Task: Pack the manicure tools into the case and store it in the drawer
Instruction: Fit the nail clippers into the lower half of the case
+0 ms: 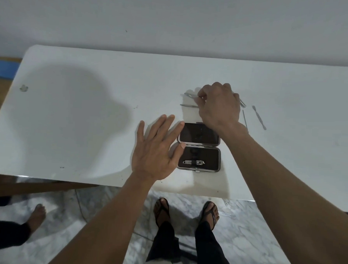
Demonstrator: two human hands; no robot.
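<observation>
A small dark manicure case lies open on the white table, with a nail clipper strapped in its near half. My left hand is spread flat just left of the case, its thumb touching the case's edge. My right hand reaches beyond the case, fingers pinched on a thin metal tool lying on the table. A second slim tool lies just below it. More metal tools lie to the right: a short one, a thin rod and a double-ended pusher.
The table's back edge meets a white wall. Below the near edge are a marble floor, my sandalled feet and another person's bare foot at the left. No drawer shows.
</observation>
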